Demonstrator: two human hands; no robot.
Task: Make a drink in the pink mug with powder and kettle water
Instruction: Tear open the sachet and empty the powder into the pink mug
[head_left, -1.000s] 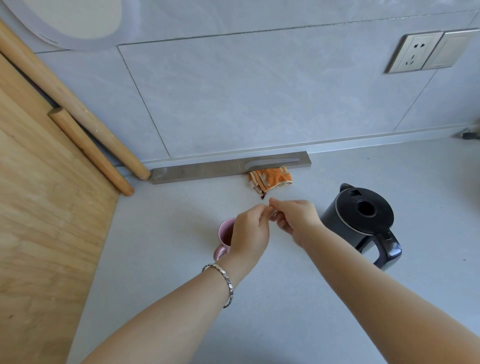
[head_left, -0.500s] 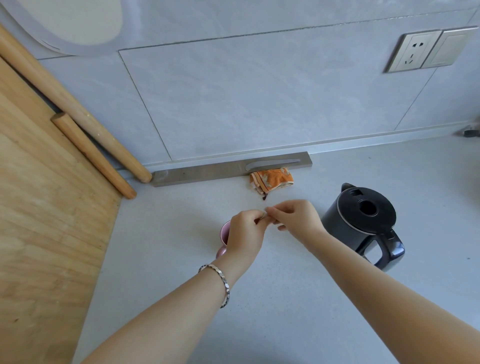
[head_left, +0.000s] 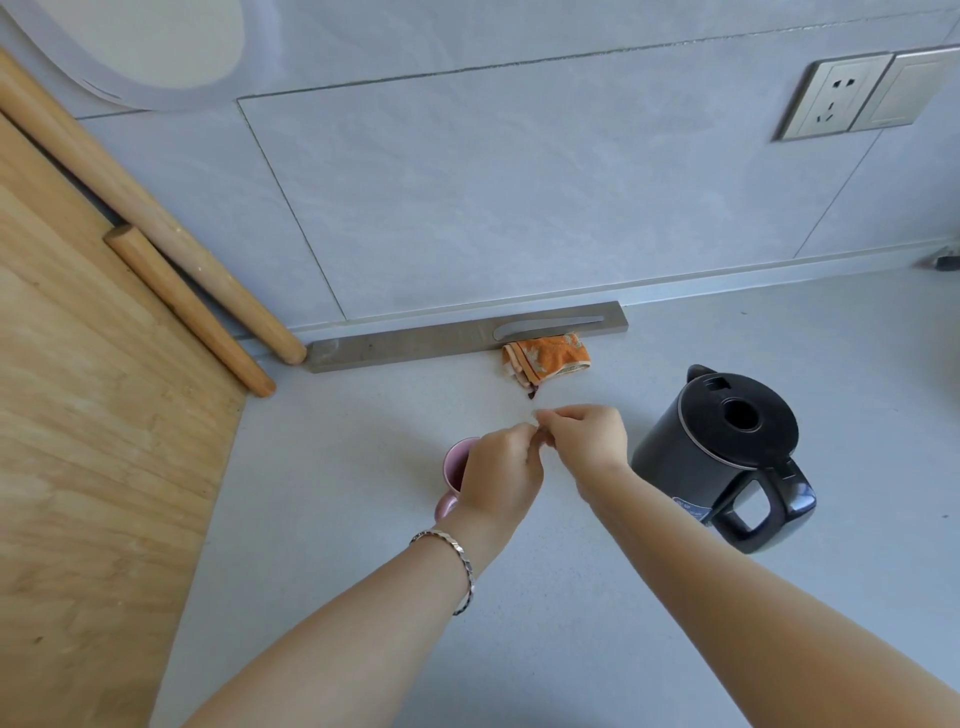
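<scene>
The pink mug (head_left: 456, 470) stands on the grey counter, mostly hidden behind my left hand (head_left: 501, 470). My right hand (head_left: 587, 441) meets the left one just above and right of the mug. Both pinch a small pale thing (head_left: 535, 420) between their fingertips; it looks like a powder sachet, but almost all of it is hidden. To the right stands the black kettle (head_left: 727, 452), lid shut, handle pointing to the near right. It is a hand's width from my right hand.
An orange cloth (head_left: 548, 357) lies by a flat metal bar (head_left: 462, 338) at the wall's foot. A wooden board (head_left: 98, 441) and two rolling pins (head_left: 187, 306) fill the left side. A wall socket (head_left: 831, 96) sits at upper right.
Both hands have stayed together by the mug, shifting slightly; the pinching fingers have worked at the small thing between them. Kettle and mug have not moved.
</scene>
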